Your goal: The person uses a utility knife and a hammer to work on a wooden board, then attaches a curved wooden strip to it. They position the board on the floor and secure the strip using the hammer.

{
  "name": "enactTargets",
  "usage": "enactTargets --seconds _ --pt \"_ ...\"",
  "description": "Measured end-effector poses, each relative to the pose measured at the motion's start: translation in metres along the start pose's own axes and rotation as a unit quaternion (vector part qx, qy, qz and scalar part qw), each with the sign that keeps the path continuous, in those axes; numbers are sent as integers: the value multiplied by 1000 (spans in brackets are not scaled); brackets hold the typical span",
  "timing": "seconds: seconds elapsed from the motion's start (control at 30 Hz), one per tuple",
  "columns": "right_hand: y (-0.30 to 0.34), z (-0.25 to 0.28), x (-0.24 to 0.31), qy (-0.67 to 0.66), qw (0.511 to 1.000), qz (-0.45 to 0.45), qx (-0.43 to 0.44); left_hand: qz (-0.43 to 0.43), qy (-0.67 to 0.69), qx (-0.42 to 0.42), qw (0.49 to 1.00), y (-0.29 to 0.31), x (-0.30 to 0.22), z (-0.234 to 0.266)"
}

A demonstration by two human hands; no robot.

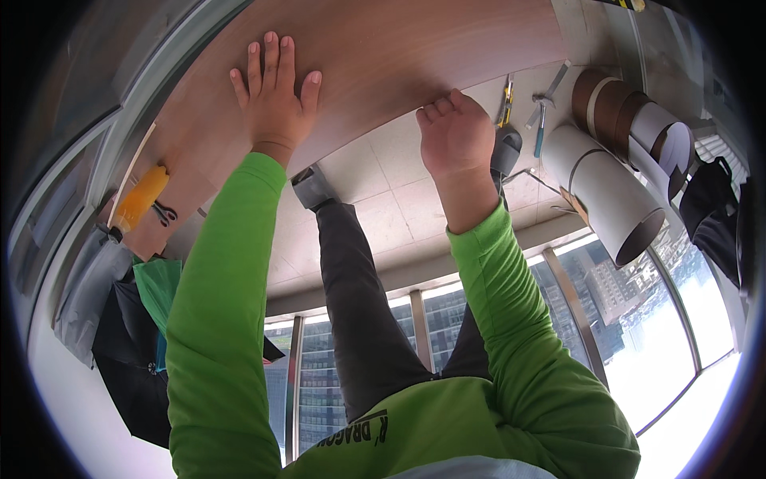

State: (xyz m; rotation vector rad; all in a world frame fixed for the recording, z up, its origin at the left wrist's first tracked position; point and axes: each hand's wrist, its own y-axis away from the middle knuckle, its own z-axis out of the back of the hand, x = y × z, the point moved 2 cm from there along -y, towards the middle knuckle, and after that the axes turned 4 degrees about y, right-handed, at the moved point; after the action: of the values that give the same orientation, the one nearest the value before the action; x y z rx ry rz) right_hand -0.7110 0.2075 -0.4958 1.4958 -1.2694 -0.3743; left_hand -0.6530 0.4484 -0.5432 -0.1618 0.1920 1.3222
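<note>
A large brown wood-grain panel spans the upper part of the view. My left hand lies flat on it, fingers spread and thumb out to the right. At the panel's near edge is my right hand, its fingers curled in and touching or just over the brown surface. Whatever those fingers hold, if anything, is hidden. To the right of that hand, on the pale tiles, rest a yellow utility knife and a hammer with a blue handle.
Rolls of brown and white sheet material lie at the right, near a black bag. An orange bottle and dark-handled scissors are at the left. Below them sits a black umbrella. Windows line the side behind my legs.
</note>
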Motion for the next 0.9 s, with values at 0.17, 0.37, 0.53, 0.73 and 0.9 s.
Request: enactTargets --seconds 0.17,0.37,0.53,0.73,0.9 --pt "-43 39 73 104 988 96 68 -6 -10 4 1000 0 1 -3" --pt "-69 49 134 174 976 124 -45 -19 -12 -5 1000 0 1 1" --pt "-94 73 180 171 973 151 -46 -25 -4 -9 1000 -1 -1 -1" --pt "-93 69 192 133 971 167 -107 -26 -12 -7 1000 -1 1 1" --pt "-96 80 190 343 900 226 -149 -25 -10 -7 1000 -2 0 1"
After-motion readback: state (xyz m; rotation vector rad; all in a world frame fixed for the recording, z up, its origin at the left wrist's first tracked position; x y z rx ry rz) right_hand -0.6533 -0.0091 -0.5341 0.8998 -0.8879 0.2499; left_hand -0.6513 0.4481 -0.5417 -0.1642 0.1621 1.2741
